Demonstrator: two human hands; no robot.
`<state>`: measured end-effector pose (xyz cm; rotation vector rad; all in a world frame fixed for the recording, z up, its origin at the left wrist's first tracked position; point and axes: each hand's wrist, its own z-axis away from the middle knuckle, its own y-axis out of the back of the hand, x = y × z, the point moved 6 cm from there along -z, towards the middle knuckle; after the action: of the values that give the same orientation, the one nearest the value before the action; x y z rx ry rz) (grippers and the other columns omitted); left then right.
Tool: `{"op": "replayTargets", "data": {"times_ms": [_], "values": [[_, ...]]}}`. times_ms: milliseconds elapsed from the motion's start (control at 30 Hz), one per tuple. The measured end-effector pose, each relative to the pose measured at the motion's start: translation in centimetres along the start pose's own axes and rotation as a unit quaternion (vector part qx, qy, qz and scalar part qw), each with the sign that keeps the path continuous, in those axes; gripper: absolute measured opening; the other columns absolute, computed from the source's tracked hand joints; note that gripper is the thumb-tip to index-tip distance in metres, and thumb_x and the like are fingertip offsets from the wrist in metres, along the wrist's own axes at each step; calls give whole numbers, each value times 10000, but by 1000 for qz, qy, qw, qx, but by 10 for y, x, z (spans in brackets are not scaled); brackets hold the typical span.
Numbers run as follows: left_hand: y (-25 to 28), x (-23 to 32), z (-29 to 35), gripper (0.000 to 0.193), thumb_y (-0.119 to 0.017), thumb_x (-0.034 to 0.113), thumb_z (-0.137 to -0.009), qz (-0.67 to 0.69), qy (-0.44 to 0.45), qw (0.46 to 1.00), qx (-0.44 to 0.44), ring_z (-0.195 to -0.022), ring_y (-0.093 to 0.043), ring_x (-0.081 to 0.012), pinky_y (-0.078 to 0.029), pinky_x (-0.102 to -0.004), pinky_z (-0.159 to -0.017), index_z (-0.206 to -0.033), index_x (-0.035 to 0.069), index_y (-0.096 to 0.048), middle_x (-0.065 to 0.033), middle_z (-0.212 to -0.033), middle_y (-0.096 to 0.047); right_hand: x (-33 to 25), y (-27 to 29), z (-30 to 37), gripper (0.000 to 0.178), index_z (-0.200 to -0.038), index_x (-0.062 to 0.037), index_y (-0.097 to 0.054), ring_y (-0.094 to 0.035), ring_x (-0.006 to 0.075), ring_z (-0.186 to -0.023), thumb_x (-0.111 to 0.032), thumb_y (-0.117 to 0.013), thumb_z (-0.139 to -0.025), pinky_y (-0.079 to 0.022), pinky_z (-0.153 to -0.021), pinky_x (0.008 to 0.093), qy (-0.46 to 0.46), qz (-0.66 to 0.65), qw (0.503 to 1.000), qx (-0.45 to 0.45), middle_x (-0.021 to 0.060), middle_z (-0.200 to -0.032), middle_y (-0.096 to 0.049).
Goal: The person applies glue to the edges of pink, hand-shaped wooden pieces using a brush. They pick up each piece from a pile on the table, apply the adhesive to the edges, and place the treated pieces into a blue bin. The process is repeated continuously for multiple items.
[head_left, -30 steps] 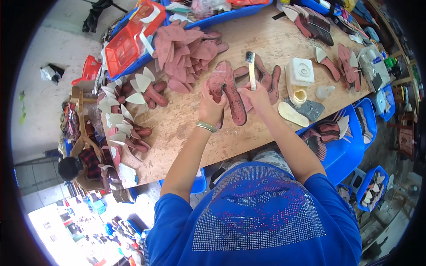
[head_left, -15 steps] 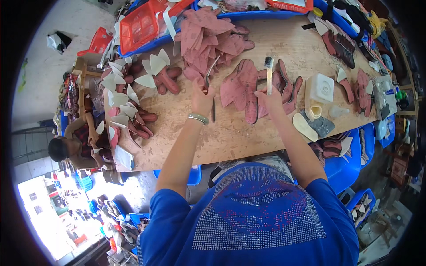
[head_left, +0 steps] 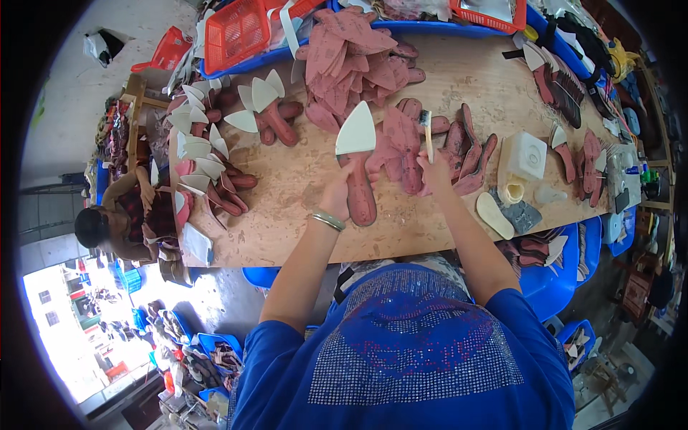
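My left hand (head_left: pixel 337 192) is closed around the side of a reddish shoe insole (head_left: pixel 360 197). The insole's broad face is turned up, and its pale pointed toe piece (head_left: pixel 356 136) points away from me. In my right hand (head_left: pixel 436 174) is a small brush (head_left: pixel 428 134), upright with a light handle and dark bristles at the top. Just beyond that hand lies a group of pink-red insoles (head_left: pixel 407 143), and more dark-edged ones (head_left: pixel 469 147) are to its right. A white plastic container (head_left: pixel 525 156) with an open yellowish neck stands farther right.
A heap of pink insole pieces (head_left: pixel 347 61) lies at the back of the wooden table (head_left: pixel 287 229). Insoles with white tips (head_left: pixel 208 166) cover the left end. Red baskets (head_left: pixel 236 36) sit in a blue tray behind. Another person (head_left: pixel 132 215) is at the left end.
My left hand has turned the insole from edge-on to face-up, so its pale toe piece shows fully. The brush remains in my right hand, a little lower. The view has shifted slightly.
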<state>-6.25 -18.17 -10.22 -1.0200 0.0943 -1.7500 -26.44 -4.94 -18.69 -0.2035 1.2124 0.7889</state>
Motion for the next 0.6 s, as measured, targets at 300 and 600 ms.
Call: {"op": "replayTargets", "data": {"times_ms": [300, 600], "values": [[-58, -15, 37, 383, -407, 251, -995, 49, 75, 993, -80, -915, -646, -237, -556, -418, -853, -1253, -19, -490, -143, -1062, -638, -69, 70, 65, 226, -1113, -25, -629, -621, 72, -748, -151, -627, -926, -506, -656, 249, 171, -26, 985, -12, 39, -856, -650], [-122, -45, 75, 342, -447, 167, -924, -17, 82, 986, -146, -803, -610, -207, -542, -376, -754, -1189, -36, -521, -116, -974, -617, -144, 128, 152, 276, -1139, -137, -684, -594, 253, -634, -137, -674, -863, -478, -558, 347, 448, 286, 847, 25, 80, -720, -566]]}}
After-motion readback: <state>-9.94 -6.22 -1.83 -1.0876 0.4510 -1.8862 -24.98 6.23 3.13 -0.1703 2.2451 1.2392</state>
